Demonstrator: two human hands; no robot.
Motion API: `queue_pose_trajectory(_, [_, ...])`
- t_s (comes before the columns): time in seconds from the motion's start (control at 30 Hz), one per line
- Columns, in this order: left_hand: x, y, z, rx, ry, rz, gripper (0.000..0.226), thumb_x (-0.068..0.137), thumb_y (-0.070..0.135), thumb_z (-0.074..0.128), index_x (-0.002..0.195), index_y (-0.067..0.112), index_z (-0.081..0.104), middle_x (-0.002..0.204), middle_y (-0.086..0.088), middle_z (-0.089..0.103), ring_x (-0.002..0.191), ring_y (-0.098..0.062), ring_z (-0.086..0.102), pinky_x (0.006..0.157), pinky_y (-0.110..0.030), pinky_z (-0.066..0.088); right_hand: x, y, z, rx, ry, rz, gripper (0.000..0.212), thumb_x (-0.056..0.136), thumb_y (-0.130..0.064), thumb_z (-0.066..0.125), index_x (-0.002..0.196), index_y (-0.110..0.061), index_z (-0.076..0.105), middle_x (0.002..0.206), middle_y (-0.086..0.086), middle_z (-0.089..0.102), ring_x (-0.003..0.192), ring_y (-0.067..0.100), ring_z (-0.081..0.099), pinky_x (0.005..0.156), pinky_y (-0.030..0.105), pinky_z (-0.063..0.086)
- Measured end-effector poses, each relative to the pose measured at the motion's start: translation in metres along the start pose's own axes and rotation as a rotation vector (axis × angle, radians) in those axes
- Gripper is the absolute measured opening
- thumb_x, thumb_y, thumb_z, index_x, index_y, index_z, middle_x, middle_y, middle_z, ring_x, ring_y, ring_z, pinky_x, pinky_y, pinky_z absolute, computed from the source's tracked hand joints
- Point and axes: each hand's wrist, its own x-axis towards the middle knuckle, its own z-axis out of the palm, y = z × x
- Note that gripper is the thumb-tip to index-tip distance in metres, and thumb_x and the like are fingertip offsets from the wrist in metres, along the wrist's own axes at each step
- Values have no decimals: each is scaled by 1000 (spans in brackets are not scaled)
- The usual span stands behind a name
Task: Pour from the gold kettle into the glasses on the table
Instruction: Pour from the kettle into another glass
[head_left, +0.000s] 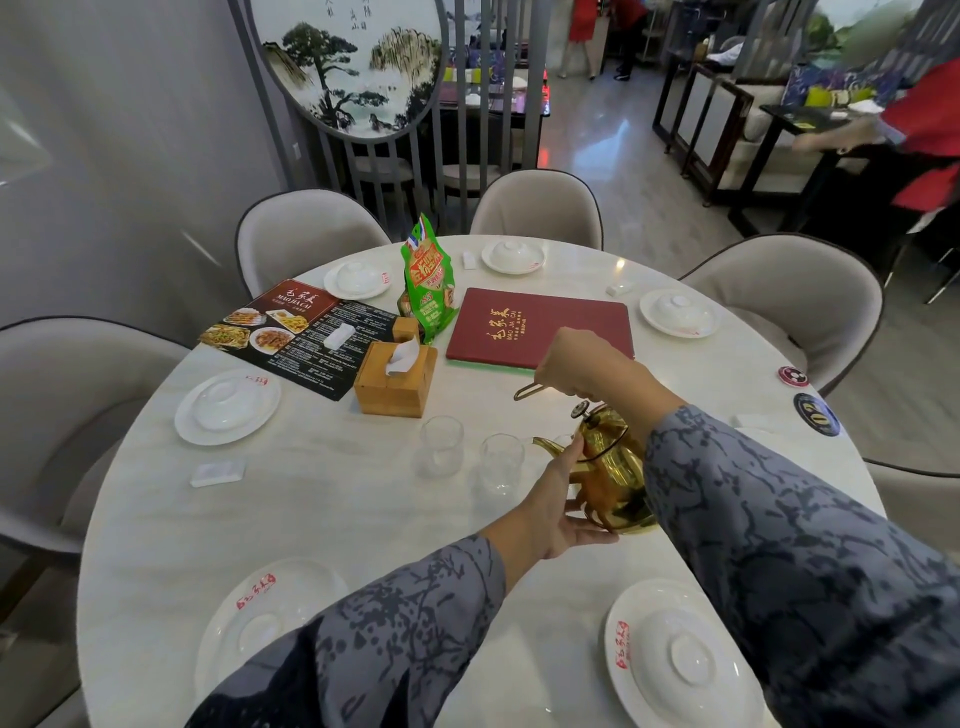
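Observation:
The gold kettle (615, 467) hangs tilted above the round white table (322, 509), its spout pointing left toward the glasses. My right hand (576, 366) grips its wire handle from above. My left hand (558, 499) cups the kettle's body and underside. Two clear glasses stand just left of the spout: one (501, 462) close to the spout tip, another (440, 446) further left. A third glass (562, 441) is mostly hidden behind the spout. Whether liquid is flowing I cannot tell.
A wooden tissue box (395, 382) stands behind the glasses, with a green snack bag (428, 283), a red menu book (537, 327) and a black menu sheet (296, 332) beyond. Plates with upturned bowls ring the table (227, 405) (680, 670). Grey chairs surround it. A person in red (914, 140) stands at the right.

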Motion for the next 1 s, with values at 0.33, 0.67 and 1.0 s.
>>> queue_pose_trajectory(0.33, [10,-5,-12,81,37,9,69,81,68,59,134,30,38,148,-13,39,131,-40,45,90,-52,54,9,9,21,50,19,-18,27,89,-9,59,65,-10,47,60,3,42,54,21,37,48,30,29])
queue_pose_trajectory(0.67, [12,-5,-23,165,115,11,61,81,66,60,124,29,38,145,-12,43,130,-40,46,93,-51,52,4,23,36,177,75,14,30,94,-13,57,64,-7,57,55,3,42,49,17,33,47,28,29])
queue_pose_trajectory(1.0, [8,-1,-38,289,197,74,58,81,64,62,120,25,43,137,-10,51,104,-32,53,75,-43,57,-14,32,43,307,207,-73,28,92,-8,55,100,4,79,101,25,76,50,14,38,46,24,33])
